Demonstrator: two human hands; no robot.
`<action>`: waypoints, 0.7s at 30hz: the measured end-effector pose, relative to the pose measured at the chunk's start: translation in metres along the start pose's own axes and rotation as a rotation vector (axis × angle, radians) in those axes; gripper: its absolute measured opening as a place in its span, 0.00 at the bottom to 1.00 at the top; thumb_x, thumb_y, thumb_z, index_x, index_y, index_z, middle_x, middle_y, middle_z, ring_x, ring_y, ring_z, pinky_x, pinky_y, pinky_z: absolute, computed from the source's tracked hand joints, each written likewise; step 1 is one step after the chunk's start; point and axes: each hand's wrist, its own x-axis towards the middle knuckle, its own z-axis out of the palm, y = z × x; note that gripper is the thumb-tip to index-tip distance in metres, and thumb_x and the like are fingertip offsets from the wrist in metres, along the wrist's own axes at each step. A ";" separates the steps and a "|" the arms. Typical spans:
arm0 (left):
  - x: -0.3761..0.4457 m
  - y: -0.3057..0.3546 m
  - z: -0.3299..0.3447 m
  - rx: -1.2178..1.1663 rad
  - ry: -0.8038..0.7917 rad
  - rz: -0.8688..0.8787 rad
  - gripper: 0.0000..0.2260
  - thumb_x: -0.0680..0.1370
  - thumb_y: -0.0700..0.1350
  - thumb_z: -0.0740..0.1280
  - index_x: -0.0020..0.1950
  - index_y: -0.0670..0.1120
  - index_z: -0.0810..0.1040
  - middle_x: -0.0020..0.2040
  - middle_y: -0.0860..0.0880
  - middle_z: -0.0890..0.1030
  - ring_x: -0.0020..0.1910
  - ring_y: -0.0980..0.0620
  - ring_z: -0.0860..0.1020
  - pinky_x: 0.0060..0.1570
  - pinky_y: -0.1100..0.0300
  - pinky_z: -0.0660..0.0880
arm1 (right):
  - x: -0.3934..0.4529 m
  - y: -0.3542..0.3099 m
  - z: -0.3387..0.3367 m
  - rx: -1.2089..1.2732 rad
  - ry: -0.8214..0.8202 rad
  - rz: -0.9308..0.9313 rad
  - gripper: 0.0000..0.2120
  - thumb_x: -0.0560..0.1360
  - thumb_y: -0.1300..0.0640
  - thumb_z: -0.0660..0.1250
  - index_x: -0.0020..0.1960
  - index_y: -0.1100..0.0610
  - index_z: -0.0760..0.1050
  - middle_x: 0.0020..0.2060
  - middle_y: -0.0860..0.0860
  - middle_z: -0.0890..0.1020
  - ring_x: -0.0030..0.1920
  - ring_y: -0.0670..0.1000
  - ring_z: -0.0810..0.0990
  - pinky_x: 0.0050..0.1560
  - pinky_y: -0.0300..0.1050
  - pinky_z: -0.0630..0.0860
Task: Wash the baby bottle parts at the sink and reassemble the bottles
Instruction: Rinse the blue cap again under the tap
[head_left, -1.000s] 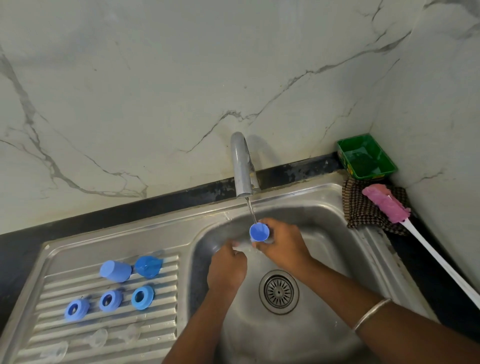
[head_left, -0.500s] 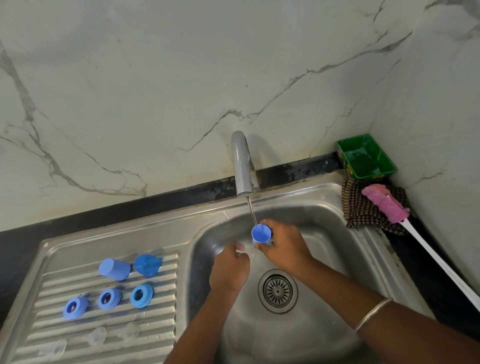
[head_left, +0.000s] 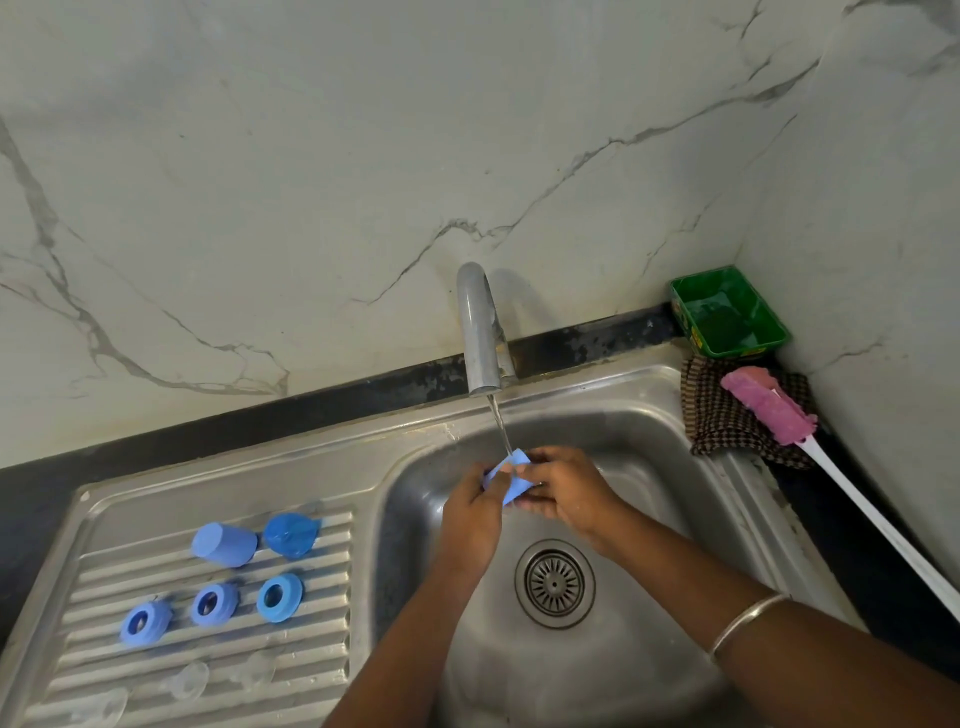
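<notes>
A light blue bottle cap (head_left: 510, 477) lies on its side under the thin stream from the tap (head_left: 480, 332), over the sink basin (head_left: 639, 431). My left hand (head_left: 475, 512) and my right hand (head_left: 563, 491) both grip it, fingers curled round its sides. On the ribbed drainboard (head_left: 332, 644) to the left lie two more blue caps (head_left: 224, 544) (head_left: 291, 534), three blue screw rings (head_left: 279, 597) (head_left: 214, 604) (head_left: 145, 623) and three clear teats (head_left: 189, 680), faint against the steel.
The round drain (head_left: 554, 583) sits in the basin below my hands. At the back right corner stand a green tub (head_left: 727, 312), a checked cloth (head_left: 727, 421) and a pink bottle brush (head_left: 769, 405) with a long white handle (head_left: 883, 525).
The cap stood mouth-up under the stream in my right hand; now it is tipped on its side and my left hand has come up and taken hold of it too.
</notes>
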 end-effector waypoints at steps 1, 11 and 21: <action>0.002 0.003 0.001 -0.089 -0.037 -0.057 0.04 0.81 0.50 0.66 0.52 0.53 0.79 0.47 0.52 0.84 0.45 0.52 0.82 0.45 0.57 0.78 | -0.001 0.000 0.000 0.040 -0.011 0.018 0.09 0.78 0.64 0.67 0.57 0.65 0.80 0.51 0.62 0.85 0.50 0.59 0.86 0.52 0.50 0.83; 0.026 0.018 0.018 -0.139 0.057 -0.250 0.19 0.76 0.59 0.71 0.45 0.43 0.78 0.28 0.48 0.80 0.24 0.54 0.73 0.24 0.64 0.69 | 0.026 -0.040 -0.018 -0.625 0.420 -0.244 0.10 0.80 0.53 0.63 0.54 0.57 0.79 0.50 0.55 0.83 0.49 0.56 0.80 0.53 0.52 0.78; 0.029 0.052 0.010 -0.830 -0.134 -0.727 0.22 0.78 0.55 0.69 0.53 0.34 0.76 0.34 0.39 0.81 0.20 0.53 0.78 0.18 0.66 0.74 | 0.049 -0.105 0.029 -1.270 0.157 -0.555 0.15 0.78 0.52 0.69 0.60 0.59 0.78 0.53 0.59 0.82 0.54 0.60 0.81 0.49 0.47 0.74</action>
